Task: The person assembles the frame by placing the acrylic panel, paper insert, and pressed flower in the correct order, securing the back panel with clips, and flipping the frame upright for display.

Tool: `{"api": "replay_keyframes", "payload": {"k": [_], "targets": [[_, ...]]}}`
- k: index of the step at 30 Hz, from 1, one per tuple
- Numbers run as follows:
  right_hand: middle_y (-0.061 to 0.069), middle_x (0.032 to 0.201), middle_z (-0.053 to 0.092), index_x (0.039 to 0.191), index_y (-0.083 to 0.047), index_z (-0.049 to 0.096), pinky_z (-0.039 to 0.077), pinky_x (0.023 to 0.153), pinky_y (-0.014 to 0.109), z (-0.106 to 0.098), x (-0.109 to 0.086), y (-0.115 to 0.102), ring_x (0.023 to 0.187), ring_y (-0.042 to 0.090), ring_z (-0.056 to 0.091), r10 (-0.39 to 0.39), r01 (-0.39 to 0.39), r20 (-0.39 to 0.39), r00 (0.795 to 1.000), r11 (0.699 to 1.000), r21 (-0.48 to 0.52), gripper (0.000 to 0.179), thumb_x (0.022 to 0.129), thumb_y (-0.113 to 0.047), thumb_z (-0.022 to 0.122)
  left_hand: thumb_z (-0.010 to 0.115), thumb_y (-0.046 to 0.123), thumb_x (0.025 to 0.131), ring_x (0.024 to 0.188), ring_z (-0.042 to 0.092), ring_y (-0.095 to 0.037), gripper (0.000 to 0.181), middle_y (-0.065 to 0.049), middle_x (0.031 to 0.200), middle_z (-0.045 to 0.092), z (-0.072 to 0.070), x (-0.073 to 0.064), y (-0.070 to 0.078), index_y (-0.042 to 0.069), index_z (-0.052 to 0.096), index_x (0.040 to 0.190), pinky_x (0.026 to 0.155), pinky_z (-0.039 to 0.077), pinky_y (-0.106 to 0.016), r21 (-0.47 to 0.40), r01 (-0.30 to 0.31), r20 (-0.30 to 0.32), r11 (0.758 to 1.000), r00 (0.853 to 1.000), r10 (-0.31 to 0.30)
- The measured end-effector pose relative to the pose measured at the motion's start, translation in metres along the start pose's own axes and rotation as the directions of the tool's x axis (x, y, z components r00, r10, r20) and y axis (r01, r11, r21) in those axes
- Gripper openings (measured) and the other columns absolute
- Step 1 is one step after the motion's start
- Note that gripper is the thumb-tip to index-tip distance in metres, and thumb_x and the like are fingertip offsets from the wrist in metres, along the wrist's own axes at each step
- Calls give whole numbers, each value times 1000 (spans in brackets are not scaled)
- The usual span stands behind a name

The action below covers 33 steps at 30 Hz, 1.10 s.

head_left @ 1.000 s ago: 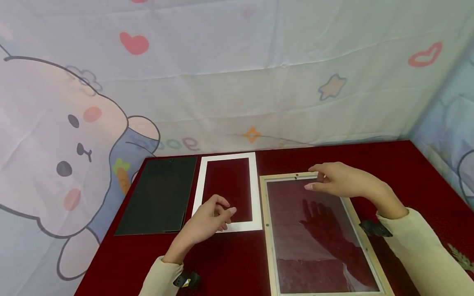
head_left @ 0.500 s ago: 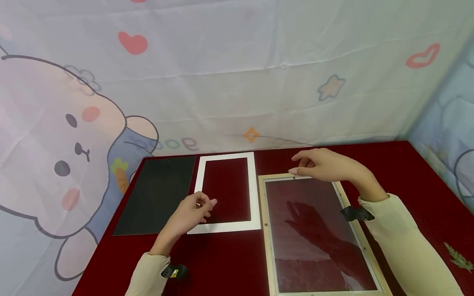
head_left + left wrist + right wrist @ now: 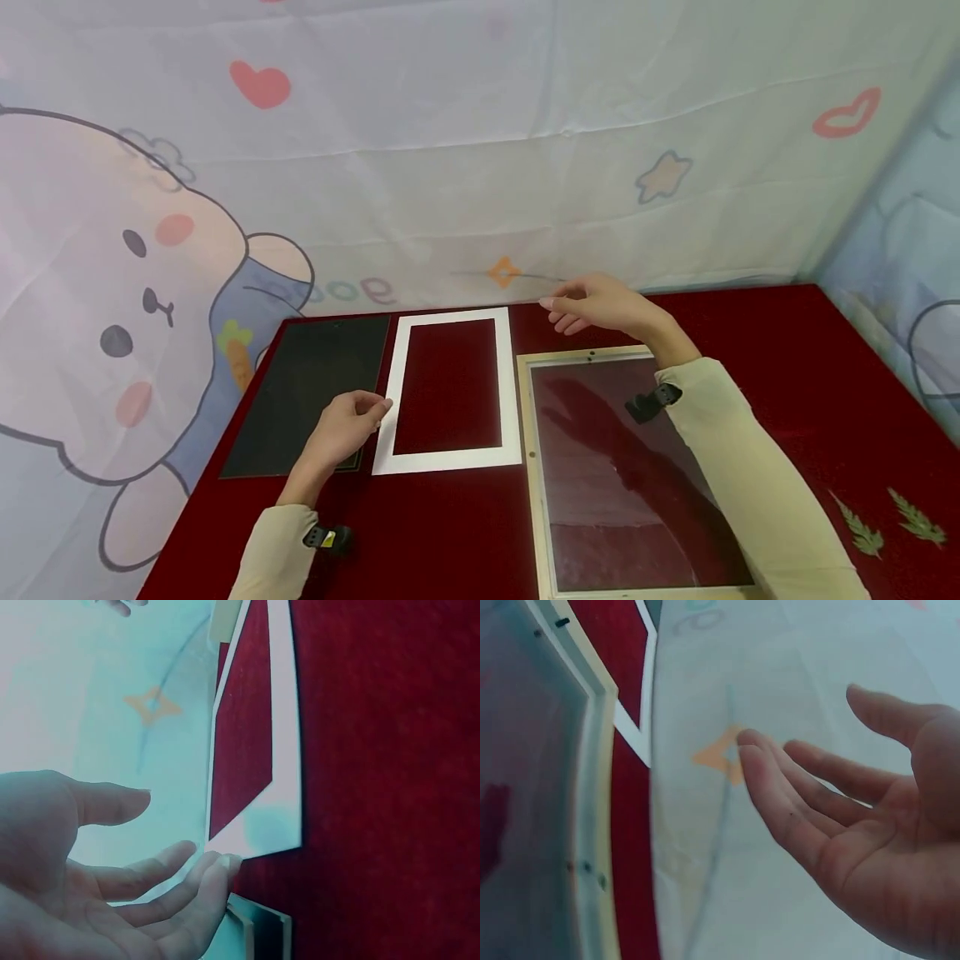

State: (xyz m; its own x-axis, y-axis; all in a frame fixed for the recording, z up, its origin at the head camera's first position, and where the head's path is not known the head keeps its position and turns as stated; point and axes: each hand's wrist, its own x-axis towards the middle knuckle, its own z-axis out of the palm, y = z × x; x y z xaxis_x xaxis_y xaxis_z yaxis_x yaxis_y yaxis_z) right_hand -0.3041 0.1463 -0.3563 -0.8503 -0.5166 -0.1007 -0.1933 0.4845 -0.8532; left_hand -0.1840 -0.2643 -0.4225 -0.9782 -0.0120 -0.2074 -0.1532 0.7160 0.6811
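The left hand is over the left edge of a white photo mat, its fingertips close to the border. In the left wrist view the thumb stands apart from loosely bent fingers, and nothing is between them; whether they touch the mat cannot be told. Beyond the far edge of a pale wooden picture frame, the right hand hovers with relaxed fingers and holds nothing. A clear pane fills the frame, mirroring the right arm. The right sleeve covers part of the frame's right side.
A black backing board lies left of the mat. Green fern-like leaves rest at the right on the red cloth. A printed curtain hangs behind the table.
Both hands have moved left. The left hand has gone from over the mat's opening to its left edge, the right from the frame's top edge to behind it. The leaves show fully now.
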Motion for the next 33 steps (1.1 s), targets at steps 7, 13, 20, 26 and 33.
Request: {"api": "replay_keyframes", "payload": {"k": [7,13,20,26,33], "targets": [[33,132,68,139,8,60,59,104,52,19,35,12,119,45,71,80,-75,-32,996,985,157,52,105,-31,66,60,33,107,98,73,-26,46,-23,119,74,-3,5,0,-7,67,130,81,61,-41,48,2,-5,999,1000,-1],[33,135,66,139,13,58,60,103,47,38,61,25,120,43,70,156,-144,-30,987,959,244,49,106,-22,64,63,29,105,91,73,-28,50,-29,117,73,-3,10,2,-14,64,129,76,62,-41,138,-11,-24,990,1000,15],[34,132,67,137,15,57,64,95,40,58,83,37,106,34,75,215,-197,-25,976,932,303,44,107,-17,61,67,24,101,57,47,-13,33,-3,62,57,-2,12,5,-8,74,98,54,39,-26,192,10,-59,981,998,1],[34,129,68,133,16,59,66,85,31,65,91,42,89,21,75,265,-246,-2,964,900,360,43,108,-19,59,76,22,95,68,60,-20,37,-22,91,74,0,11,6,-11,73,110,58,49,-30,228,41,-63,973,998,-27],[32,134,66,140,13,55,66,84,31,71,100,39,91,22,76,296,-276,18,955,866,417,48,109,-23,59,83,22,89,81,65,-27,34,-29,115,71,2,18,4,-7,74,105,63,54,-34,252,74,-66,965,996,-59]]}}
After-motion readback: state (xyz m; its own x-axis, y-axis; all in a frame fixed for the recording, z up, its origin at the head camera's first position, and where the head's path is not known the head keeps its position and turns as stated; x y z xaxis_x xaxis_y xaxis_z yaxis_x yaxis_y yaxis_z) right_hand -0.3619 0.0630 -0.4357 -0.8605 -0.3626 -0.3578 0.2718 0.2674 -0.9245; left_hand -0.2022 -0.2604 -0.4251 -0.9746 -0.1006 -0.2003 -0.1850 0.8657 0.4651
